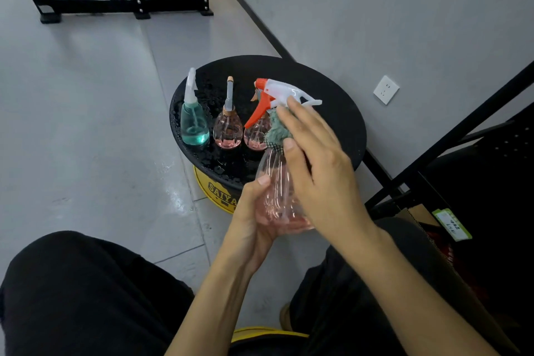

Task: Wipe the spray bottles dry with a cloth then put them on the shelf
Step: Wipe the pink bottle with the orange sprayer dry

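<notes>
A round black stool top (332,89) is seen just above centre, its surface dotted with water drops. A yellow base (213,196) with black lettering, partly hidden, is seen beneath it. A grey tiled floor (86,124) is spread out toward nine o'clock. A grey wall (375,9) is met at one o'clock along a dark skirting strip (260,23). A white wall socket (386,89) is set at two o'clock. A black metal frame (115,3) is stood on the floor at eleven o'clock. A cardboard box (417,215) bearing a green label (452,224) is found at four o'clock. A yellow edge (268,332) is glimpsed at six o'clock.
</notes>
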The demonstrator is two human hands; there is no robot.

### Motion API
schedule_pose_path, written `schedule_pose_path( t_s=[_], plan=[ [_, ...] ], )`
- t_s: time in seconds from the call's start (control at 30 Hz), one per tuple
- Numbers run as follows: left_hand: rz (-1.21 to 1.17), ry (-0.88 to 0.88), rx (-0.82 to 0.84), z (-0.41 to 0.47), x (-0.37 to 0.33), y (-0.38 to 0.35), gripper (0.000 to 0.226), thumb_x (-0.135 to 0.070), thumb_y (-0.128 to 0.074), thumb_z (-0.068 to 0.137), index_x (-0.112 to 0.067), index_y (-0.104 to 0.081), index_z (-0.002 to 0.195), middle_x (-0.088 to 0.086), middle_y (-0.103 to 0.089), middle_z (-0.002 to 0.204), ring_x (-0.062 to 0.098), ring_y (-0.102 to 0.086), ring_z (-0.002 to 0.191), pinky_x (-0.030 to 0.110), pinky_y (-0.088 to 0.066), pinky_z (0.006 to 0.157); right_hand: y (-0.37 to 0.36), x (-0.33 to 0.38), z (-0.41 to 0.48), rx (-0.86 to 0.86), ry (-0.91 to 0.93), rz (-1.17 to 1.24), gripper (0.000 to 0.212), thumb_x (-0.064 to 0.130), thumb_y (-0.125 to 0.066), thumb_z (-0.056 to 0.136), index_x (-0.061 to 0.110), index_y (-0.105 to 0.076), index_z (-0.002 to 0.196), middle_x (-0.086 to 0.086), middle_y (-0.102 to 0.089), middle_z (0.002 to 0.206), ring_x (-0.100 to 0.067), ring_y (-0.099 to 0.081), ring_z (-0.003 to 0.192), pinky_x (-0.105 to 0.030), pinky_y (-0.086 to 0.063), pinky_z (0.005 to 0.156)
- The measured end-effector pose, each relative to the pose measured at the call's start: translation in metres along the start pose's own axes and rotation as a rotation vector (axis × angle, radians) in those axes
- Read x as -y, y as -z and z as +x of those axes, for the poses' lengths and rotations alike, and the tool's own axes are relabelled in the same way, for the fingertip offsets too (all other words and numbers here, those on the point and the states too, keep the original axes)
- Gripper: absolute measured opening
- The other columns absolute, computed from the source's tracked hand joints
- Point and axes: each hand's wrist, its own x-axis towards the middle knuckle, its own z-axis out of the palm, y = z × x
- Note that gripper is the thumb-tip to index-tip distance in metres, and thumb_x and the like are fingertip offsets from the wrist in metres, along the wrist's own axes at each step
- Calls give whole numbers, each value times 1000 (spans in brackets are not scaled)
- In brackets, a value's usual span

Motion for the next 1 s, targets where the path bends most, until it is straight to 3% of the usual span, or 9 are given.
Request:
schedule_pose_path(
  t_s=[0.13, 0.3, 0.43, 0.5, 0.6, 0.73, 0.87, 1.0],
  plan=[
    [-86, -9, -32, 1, -1, 1, 37, -37, -45, 85, -24, -79, 81, 0, -73, 77, 12, -70, 68, 29, -57, 54, -2, 7, -15, 40, 18, 38, 44, 17, -40, 98, 16, -45, 142, 6, -36, 152, -7, -23, 143, -13, -14, 114],
    [-208, -33, -97, 4, 0, 7, 38, -40, -49, 85, -17, -79, 83, 5, -74, 89, 15, -71, 85, 25, -57, 67, -10, 18, -51, 84, 121, 3, 47, 23, -42, 96, 18, -43, 143, 8, -33, 154, -11, -17, 146, -43, -25, 116],
    [-202, 7, -29, 1, -2, 6, 36, -38, -48, 87, -20, -79, 81, 2, -74, 81, 14, -71, 71, 28, -58, 54, -1, 11, -26, 79, 99, 65, 42, 22, -41, 99, 16, -48, 140, 6, -38, 151, -8, -24, 144, -23, -19, 117],
    [-149, 20, 8, 1, -2, 5, 33, -44, -57, 81, -19, -77, 90, 4, -73, 82, 17, -70, 68, 31, -58, 51, 6, 7, -8, 74, 47, 91, 41, 24, -42, 99, 17, -50, 139, 7, -39, 150, -4, -27, 141, -16, -19, 115],
    [-108, 37, -23, 2, -1, 5, 40, -47, -51, 81, -19, -77, 92, 7, -73, 85, 21, -70, 67, 34, -57, 54, 11, 1, 4, 73, -13, 159, 40, 26, -43, 98, 21, -51, 137, 12, -40, 148, 1, -30, 139, -21, -25, 115],
    [-149, -11, -74, 2, -1, 4, 39, -38, -45, 88, -20, -78, 85, 2, -74, 83, 14, -71, 69, 28, -57, 53, 3, 7, -20, 90, 29, 103, 44, 19, -44, 98, 19, -45, 142, 10, -33, 153, -4, -20, 144, -20, -18, 117],
    [-179, -23, -112, 2, -2, 8, 41, -41, -47, 86, -16, -79, 91, 7, -74, 97, 16, -72, 87, 26, -59, 66, -9, 13, -50, 82, 129, -16, 48, 13, -42, 96, 17, -42, 144, 8, -31, 155, -10, -15, 146, -31, -16, 119],
    [-125, -15, -70, 3, 2, 7, 44, -35, -40, 91, -19, -79, 82, 2, -74, 81, 12, -71, 70, 25, -56, 52, -3, 7, -34, 74, 86, 71, 45, 12, -44, 98, 17, -45, 142, 7, -34, 152, -7, -19, 145, -21, -15, 117]
  ],
)
